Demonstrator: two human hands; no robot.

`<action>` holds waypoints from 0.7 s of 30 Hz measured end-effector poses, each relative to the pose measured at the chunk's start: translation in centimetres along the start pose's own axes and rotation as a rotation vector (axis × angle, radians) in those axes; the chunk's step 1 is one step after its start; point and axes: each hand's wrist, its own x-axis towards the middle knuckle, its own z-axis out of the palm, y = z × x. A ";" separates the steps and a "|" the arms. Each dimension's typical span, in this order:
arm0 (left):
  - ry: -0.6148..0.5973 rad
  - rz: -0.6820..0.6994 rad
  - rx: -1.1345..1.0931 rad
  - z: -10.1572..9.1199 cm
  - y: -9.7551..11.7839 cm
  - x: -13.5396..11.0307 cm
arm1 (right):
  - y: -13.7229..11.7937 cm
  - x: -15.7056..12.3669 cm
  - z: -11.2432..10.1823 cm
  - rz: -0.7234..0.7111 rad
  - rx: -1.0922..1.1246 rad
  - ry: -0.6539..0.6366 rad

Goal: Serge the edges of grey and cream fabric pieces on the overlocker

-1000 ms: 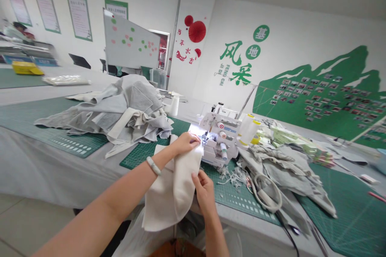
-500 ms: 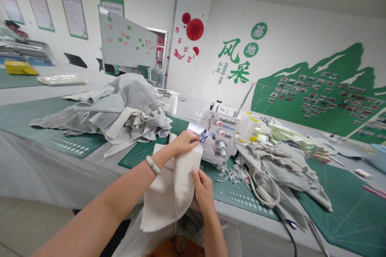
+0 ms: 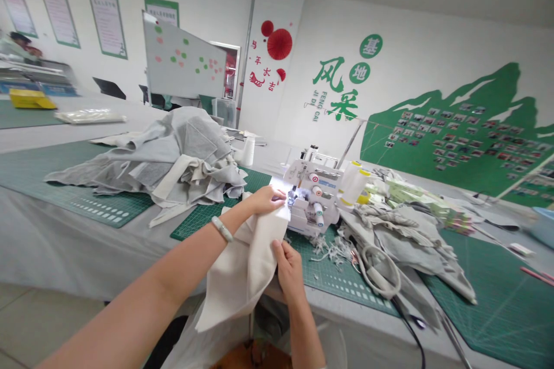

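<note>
Head view's up on my screen. What are the fingers doing?

From here, the left hand (image 3: 264, 200) has its fingers together, pressed flat on the cream cloth (image 3: 244, 268), just beside the needle of the overlock machine (image 3: 314, 199). The right hand (image 3: 289, 271) sits at six o'clock from it, pinching the cloth's edge, thumb on top.

And further out?

At two o'clock from the hands are thread cones (image 3: 355, 184). White thread scraps (image 3: 331, 248) lie at three o'clock on a green cutting mat (image 3: 333, 274), and a grey fabric heap (image 3: 173, 155) sits at ten. At one o'clock, wall lettering (image 3: 315, 106) reads "FENG CAI" and "JI DI". The machine's labels are too small to read.
</note>
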 end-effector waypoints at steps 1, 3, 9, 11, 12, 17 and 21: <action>-0.002 -0.002 0.010 -0.1 0.0 0.1 | 0.1 0.0 0.0 0.001 0.002 0.004; -0.004 -0.006 0.036 -0.2 0.1 0.3 | 0.1 0.1 0.1 0.004 0.007 0.008; 0.061 -0.029 0.152 -0.9 2.8 -0.7 | -0.2 0.0 0.0 -0.003 0.019 -0.009; 0.078 -0.028 0.190 -0.8 3.9 -1.5 | -0.4 -0.1 0.0 -0.003 0.024 -0.014; 0.080 -0.024 0.204 -0.7 4.4 -1.9 | -0.5 -0.2 0.0 -0.003 0.026 -0.015; 0.088 -0.006 0.169 -0.2 4.5 -2.6 | -0.4 -0.3 0.0 0.000 0.035 -0.017; 0.075 0.029 0.089 -0.1 3.4 -2.2 | -0.1 -0.3 -0.1 -0.006 0.032 0.003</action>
